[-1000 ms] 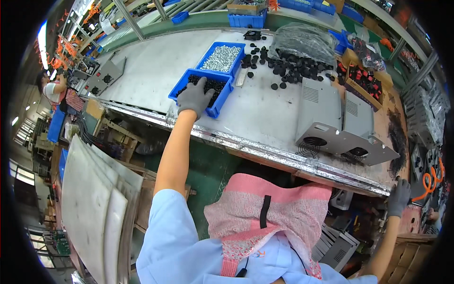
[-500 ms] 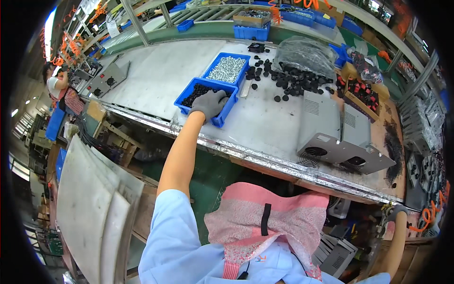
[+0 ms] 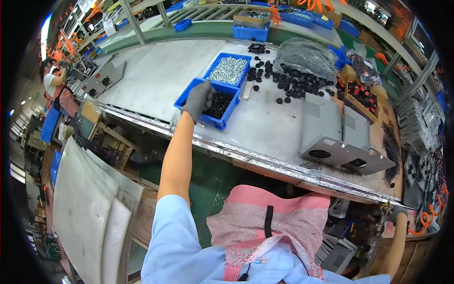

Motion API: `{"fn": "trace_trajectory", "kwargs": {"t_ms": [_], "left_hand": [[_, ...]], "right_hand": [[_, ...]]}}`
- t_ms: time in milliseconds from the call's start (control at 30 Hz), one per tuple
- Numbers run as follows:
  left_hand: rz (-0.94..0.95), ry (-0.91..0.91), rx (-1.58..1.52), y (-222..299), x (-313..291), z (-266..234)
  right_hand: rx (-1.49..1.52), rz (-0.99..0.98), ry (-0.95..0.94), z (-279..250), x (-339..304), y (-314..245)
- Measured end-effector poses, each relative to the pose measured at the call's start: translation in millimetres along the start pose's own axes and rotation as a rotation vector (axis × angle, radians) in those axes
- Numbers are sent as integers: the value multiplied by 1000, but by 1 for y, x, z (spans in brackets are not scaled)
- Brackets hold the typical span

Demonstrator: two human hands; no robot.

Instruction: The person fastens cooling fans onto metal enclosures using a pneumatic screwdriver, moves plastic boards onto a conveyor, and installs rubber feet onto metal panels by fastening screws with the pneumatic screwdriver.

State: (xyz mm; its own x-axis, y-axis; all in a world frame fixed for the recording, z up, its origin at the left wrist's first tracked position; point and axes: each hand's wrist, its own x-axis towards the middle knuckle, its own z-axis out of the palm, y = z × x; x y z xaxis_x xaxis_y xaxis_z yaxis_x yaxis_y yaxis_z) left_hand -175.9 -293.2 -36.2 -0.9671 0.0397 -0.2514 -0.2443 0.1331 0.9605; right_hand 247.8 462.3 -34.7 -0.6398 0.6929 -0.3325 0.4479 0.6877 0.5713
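My left hand (image 3: 200, 100), in a grey glove, is over the left part of a blue bin (image 3: 222, 125) of small black pieces (image 3: 219, 104) that look like screws. Its fingers are curled together and slightly blurred; whatever they hold is hidden. Touching that bin's far side is a second blue bin (image 3: 248, 66) filled with small silvery pieces (image 3: 228, 70). At the far right, my gloved right hand (image 3: 400, 214) rests by the bench's near corner, its fingers not clearly visible.
Two grey metal housings (image 3: 321, 125) with round fan openings stand on the bench at right. Behind them lie scattered black caps (image 3: 295, 84), a clear plastic bag (image 3: 305, 54) and a carton of red-black parts (image 3: 362, 97). Large pale sheets (image 3: 82, 203) lean at lower left. A co-worker (image 3: 59, 85) stands far left.
My left hand has moved left and up within the bin's area, uncovering the black pieces on the right. My right hand stays near the bench corner.
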Motion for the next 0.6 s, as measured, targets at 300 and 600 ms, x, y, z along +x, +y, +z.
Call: {"fn": "trace_trajectory", "kwargs": {"t_ms": [300,600], "left_hand": [[36,-62,-514,6,-4,-2],[257,87,-68,-8,-13,14]], "right_hand": [[414,-209,1,-105,-163,-52],[893,-682,-34,-114,-216,-191]]}}
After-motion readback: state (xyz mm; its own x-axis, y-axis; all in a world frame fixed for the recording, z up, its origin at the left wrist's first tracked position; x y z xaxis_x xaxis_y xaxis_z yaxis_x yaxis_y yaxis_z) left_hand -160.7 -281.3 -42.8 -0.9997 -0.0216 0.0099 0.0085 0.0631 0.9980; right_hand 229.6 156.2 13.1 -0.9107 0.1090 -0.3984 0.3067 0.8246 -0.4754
